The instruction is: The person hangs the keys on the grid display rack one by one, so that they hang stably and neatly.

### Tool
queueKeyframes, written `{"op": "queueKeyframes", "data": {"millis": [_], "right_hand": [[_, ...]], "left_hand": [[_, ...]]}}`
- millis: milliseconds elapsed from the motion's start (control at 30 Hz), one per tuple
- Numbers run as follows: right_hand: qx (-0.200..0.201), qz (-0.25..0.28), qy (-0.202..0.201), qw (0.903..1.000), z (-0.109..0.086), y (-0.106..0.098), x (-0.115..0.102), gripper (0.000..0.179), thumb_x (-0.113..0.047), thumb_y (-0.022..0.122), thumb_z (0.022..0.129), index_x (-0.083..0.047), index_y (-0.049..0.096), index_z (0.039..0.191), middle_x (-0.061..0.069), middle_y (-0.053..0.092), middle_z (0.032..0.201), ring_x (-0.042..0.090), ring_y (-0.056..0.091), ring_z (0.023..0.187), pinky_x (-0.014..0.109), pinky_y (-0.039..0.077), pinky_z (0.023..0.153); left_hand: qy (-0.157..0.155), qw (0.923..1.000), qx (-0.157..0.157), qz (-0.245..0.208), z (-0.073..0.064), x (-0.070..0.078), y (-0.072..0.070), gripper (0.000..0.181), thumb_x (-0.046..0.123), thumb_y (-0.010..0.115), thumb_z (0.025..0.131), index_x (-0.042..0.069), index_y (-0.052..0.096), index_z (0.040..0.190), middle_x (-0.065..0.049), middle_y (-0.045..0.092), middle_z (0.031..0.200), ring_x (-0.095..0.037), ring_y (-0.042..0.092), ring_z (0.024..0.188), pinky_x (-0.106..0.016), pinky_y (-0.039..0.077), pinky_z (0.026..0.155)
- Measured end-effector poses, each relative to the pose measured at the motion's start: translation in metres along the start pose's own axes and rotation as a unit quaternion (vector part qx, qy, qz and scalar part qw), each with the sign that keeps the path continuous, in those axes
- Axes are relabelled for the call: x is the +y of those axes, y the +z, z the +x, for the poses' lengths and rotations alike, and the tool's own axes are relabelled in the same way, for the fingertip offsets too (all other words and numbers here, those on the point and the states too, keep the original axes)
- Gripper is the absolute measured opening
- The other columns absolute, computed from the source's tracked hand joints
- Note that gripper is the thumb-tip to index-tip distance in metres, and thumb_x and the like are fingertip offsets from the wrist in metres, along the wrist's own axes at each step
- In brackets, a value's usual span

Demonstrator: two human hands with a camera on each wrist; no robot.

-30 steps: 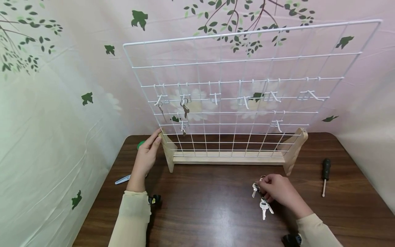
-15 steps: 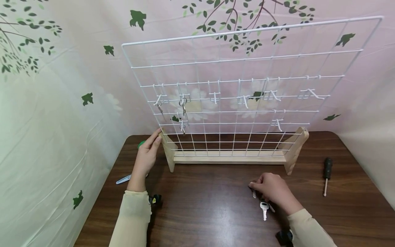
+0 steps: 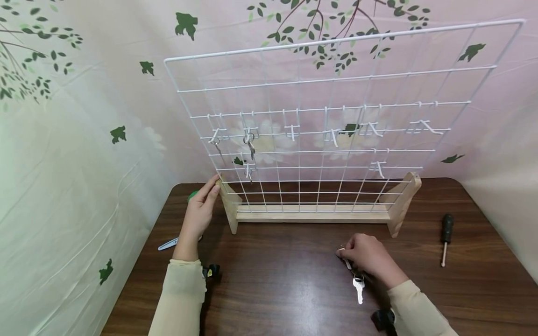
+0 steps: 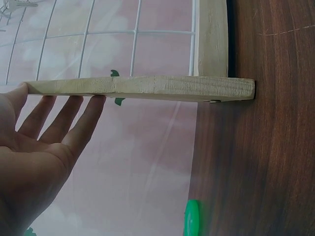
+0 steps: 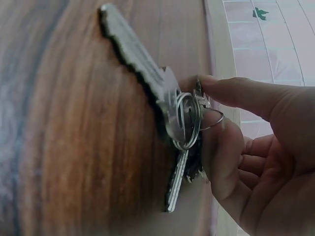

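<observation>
At left, left hand: raised, fingers extended, slightly spread, tips against the wooden upright, thumb at its front edge.
Centre, wire grid: hanging keys at its left.
Right of centre, right hand: lowered, thumb and forefinger pinching the key bunch, low at the tabletop.
Far right, screwdriver: lying lengthwise.

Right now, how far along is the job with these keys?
Done: hanging keys on three hooks of the rack. In hand: another bunch of keys, pinched by the right hand, while the left hand grips the rack's end. Left, probably: hanging that bunch; five bare hooks are visible.
</observation>
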State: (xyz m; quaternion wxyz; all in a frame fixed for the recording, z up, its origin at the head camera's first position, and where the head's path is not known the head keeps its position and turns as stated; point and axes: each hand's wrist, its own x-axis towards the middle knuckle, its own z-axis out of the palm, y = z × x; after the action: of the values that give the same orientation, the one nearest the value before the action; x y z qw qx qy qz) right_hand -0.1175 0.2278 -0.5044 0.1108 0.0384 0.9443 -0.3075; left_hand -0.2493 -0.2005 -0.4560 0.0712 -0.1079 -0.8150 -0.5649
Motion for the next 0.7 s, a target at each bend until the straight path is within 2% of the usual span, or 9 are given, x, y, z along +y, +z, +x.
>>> {"op": "queueKeyframes", "data": {"millis": [100,367,700], "right_hand": [[0.001,-0.008,-0.012,0.9999,0.001,-0.001,-0.001,0.037,-0.032,0.083,0.089,-0.016,0.062,0.063,-0.007,0.057,0.059,0.012,0.054,0.056,0.028,0.042,0.058],[0.001,-0.045,-0.040,0.9982,0.000,-0.003,-0.005,0.026,-0.023,0.078,0.093,-0.015,0.064,0.072,-0.002,0.068,0.084,0.013,0.057,0.070,0.031,0.048,0.067],[0.023,-0.057,-0.062,0.9962,-0.006,-0.001,-0.014,0.015,-0.019,0.075,0.095,-0.015,0.072,0.081,-0.004,0.066,0.075,0.013,0.056,0.068,0.035,0.050,0.066]], "left_hand": [[-0.002,1.0000,0.000,0.001,-0.001,0.002,0.000,0.046,0.034,0.053,0.114,0.027,0.053,0.160,-0.004,0.053,0.164,-0.025,0.048,0.155,-0.050,0.039,0.130],[-0.002,1.0000,0.000,-0.001,-0.001,0.001,0.000,0.046,0.035,0.052,0.114,0.028,0.053,0.160,-0.003,0.053,0.164,-0.025,0.047,0.155,-0.051,0.039,0.130],[-0.002,1.0000,-0.002,-0.002,-0.002,0.001,-0.001,0.046,0.036,0.052,0.114,0.029,0.053,0.159,-0.003,0.053,0.165,-0.025,0.047,0.155,-0.052,0.039,0.130]]}}
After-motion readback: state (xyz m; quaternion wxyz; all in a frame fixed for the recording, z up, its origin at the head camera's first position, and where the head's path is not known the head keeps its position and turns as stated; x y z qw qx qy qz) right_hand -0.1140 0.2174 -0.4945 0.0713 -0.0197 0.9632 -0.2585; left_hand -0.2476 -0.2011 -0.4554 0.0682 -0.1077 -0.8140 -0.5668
